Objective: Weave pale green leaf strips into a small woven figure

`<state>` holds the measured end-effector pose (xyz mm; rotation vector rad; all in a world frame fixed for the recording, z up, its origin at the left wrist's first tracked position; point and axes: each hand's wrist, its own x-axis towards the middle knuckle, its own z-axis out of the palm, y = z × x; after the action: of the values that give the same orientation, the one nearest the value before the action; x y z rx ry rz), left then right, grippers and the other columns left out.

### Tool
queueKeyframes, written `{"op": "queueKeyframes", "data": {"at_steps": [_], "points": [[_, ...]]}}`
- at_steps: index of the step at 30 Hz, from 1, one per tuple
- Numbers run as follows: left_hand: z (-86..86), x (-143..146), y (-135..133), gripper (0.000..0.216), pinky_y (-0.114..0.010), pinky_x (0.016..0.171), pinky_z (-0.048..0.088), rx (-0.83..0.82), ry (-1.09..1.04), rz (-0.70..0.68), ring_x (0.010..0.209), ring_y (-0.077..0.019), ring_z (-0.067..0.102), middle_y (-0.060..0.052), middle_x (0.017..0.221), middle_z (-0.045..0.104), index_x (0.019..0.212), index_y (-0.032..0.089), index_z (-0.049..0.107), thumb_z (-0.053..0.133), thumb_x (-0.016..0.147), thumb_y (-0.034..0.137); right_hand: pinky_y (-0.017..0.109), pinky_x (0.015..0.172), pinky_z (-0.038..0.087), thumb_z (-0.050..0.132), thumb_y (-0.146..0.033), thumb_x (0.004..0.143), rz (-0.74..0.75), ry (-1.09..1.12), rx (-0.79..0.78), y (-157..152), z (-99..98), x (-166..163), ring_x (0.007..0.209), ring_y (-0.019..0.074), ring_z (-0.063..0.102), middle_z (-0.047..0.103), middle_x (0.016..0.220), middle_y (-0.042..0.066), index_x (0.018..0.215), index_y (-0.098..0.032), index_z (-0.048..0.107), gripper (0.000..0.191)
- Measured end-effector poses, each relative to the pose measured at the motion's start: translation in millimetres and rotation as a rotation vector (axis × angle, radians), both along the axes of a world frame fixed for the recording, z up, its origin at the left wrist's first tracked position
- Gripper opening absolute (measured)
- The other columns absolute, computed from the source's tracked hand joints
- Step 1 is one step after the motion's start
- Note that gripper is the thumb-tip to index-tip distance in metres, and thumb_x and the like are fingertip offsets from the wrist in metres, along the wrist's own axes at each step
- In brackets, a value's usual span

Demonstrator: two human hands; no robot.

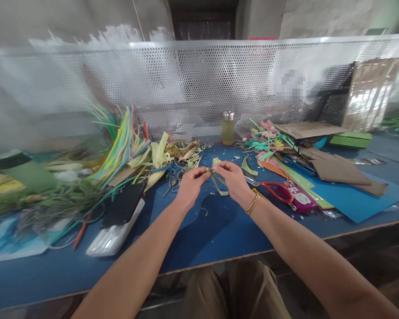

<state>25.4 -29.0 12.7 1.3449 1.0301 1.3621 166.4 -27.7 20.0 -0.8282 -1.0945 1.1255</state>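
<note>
Above the middle of the blue table [212,235], my left hand [191,182] and my right hand [234,178] meet fingertip to fingertip. Both are closed in a pinch on a small piece of pale green husk [216,161], its top showing over the fingers. Thin pale strips hang below; the exact grip is hidden by the fingers. Beside my right wrist, which wears a gold bracelet, lie red-handled scissors [279,193]. A loose curved strip of husk [249,166] rests behind that hand. Dried husks [159,155] are heaped beyond my left hand.
At left are colourful pipe cleaners [122,141], a black phone [122,204] on a white object [116,237], and tangled greenery. A lidded jar [228,128] stands by the perforated metal screen [212,79]. At right lie cardboard pieces [338,170], blue sheets and a purple packet [302,199].
</note>
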Motion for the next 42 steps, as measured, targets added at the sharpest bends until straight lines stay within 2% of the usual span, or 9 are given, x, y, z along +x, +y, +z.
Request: {"op": "queueKeyframes", "data": {"at_steps": [7, 12, 18, 28, 31, 33, 36, 39, 42], "points": [[2.2, 0.3, -1.0, 0.021, -0.025, 0.061, 0.04, -0.007, 0.03, -0.031, 0.059, -0.0099, 0.046, 0.002, 0.065, 0.056, 0.076, 0.018, 0.07, 0.077, 0.066, 0.036, 0.027, 0.07, 0.045, 0.075, -0.036, 0.061, -0.003, 0.037, -0.009, 2.8, -0.7, -2.0, 0.069, 0.0115, 0.053, 0.06, 0.075, -0.001, 0.078, -0.02, 0.06, 0.028], [3.5, 1.5, -1.8, 0.018, -0.025, 0.059, 0.036, -0.019, -0.021, -0.056, 0.057, -0.0095, 0.043, 0.003, 0.062, 0.051, 0.072, 0.019, 0.066, 0.075, 0.067, 0.034, 0.025, 0.06, 0.041, 0.073, -0.035, 0.063, 0.055, 0.065, -0.036, 4.6, -2.6, -1.5, 0.06, 0.0089, 0.047, 0.055, 0.069, -0.003, 0.077, -0.019, 0.059, 0.026], [8.4, -0.9, -2.5, 0.023, -0.025, 0.055, 0.031, -0.066, -0.005, -0.055, 0.053, -0.0089, 0.037, 0.004, 0.056, 0.044, 0.062, 0.018, 0.058, 0.073, 0.066, 0.035, 0.024, 0.053, 0.037, 0.07, -0.033, 0.065, 0.01, 0.028, -0.084, 8.7, -6.5, 1.5, 0.054, 0.0083, 0.044, 0.047, 0.061, -0.006, 0.072, -0.021, 0.049, 0.025], [16.3, -6.5, -4.3, 0.028, -0.02, 0.05, 0.031, -0.259, -0.143, -0.141, 0.05, -0.0049, 0.04, 0.004, 0.058, 0.048, 0.065, 0.014, 0.062, 0.083, 0.057, 0.031, 0.025, 0.057, 0.039, 0.071, -0.029, 0.062, -0.242, 0.066, -0.232, 19.6, -13.6, 7.0, 0.06, 0.0122, 0.051, 0.051, 0.064, -0.006, 0.097, -0.019, 0.054, 0.041], [16.7, -9.1, -2.5, 0.028, -0.017, 0.047, 0.03, -0.31, -0.184, -0.132, 0.05, -0.0038, 0.041, 0.004, 0.057, 0.048, 0.067, 0.013, 0.062, 0.084, 0.056, 0.028, 0.028, 0.064, 0.043, 0.071, -0.033, 0.064, -0.356, 0.004, -0.256, 23.7, -15.2, 11.9, 0.07, 0.0149, 0.056, 0.059, 0.079, -0.001, 0.109, -0.019, 0.052, 0.05], [16.7, -11.7, -0.6, 0.027, -0.016, 0.046, 0.03, -0.336, -0.21, -0.123, 0.049, -0.0036, 0.042, 0.004, 0.057, 0.048, 0.066, 0.013, 0.061, 0.083, 0.056, 0.027, 0.033, 0.074, 0.046, 0.07, -0.032, 0.068, -0.491, -0.129, -0.137, 22.6, -12.7, 16.3, 0.085, 0.0186, 0.057, 0.061, 0.097, 0.005, 0.118, -0.019, 0.05, 0.055], [16.7, -15.6, 2.2, 0.026, -0.016, 0.044, 0.03, -0.364, -0.246, -0.101, 0.048, -0.0037, 0.042, 0.004, 0.056, 0.049, 0.064, 0.013, 0.06, 0.081, 0.056, 0.024, 0.043, 0.093, 0.041, 0.065, -0.024, 0.075, -0.597, -0.535, 0.329, 12.2, -2.7, 21.6, 0.106, 0.0246, 0.053, 0.06, 0.115, 0.009, 0.114, -0.023, 0.057, 0.04], [17.4, -18.0, 3.5, 0.023, -0.015, 0.043, 0.03, -0.383, -0.273, -0.097, 0.047, -0.0038, 0.042, 0.003, 0.054, 0.048, 0.066, 0.012, 0.061, 0.079, 0.056, 0.021, 0.046, 0.1, 0.035, 0.058, -0.013, 0.08, -0.43, -0.89, 0.683, -2.8, 8.1, 21.4, 0.113, 0.0254, 0.05, 0.062, 0.117, 0.006, 0.098, -0.027, 0.068, 0.025], [17.8, -18.6, 3.8, 0.022, -0.014, 0.042, 0.029, -0.387, -0.281, -0.104, 0.047, -0.0036, 0.042, 0.004, 0.053, 0.047, 0.067, 0.011, 0.062, 0.079, 0.056, 0.021, 0.045, 0.098, 0.034, 0.059, -0.012, 0.082, -0.314, -1.058, 0.783, -11.0, 11.6, 17.7, 0.112, 0.0252, 0.049, 0.064, 0.116, 0.002, 0.093, -0.03, 0.072, 0.025]]}}
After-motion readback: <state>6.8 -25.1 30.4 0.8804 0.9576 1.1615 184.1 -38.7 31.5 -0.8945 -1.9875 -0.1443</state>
